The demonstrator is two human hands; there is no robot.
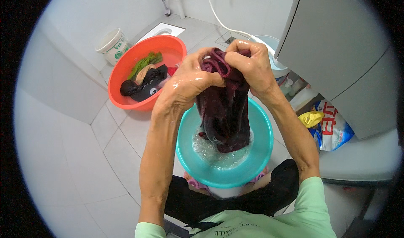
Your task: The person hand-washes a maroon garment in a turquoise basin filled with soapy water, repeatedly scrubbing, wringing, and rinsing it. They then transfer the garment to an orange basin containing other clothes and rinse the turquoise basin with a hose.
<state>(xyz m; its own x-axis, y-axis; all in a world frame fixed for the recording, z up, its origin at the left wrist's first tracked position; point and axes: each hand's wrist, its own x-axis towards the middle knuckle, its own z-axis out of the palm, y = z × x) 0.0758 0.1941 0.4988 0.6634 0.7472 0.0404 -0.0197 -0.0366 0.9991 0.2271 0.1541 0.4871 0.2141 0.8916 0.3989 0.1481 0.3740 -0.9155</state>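
Note:
A wet, dark maroon garment (225, 111) hangs between my two hands above a turquoise plastic basin (263, 162). My left hand (189, 78) grips its bunched upper edge from the left. On the other side my right hand (252, 65) pinches the same gathered fabric between thumb and fingers. Both hands glisten with water. The garment's lower end reaches down to the sudsy water (217, 160) in the basin; the cloth hides part of that water. What kind of garment it is, I cannot tell.
An orange-red basin (115, 94) at the left holds wet clothes, black, green and beige. Behind it stand a white bucket (110, 45) and a squat toilet (162, 31). A white hose (217, 17) runs to a pale bucket (277, 64). A detergent bag (336, 127) lies right, beside a grey cabinet (341, 42).

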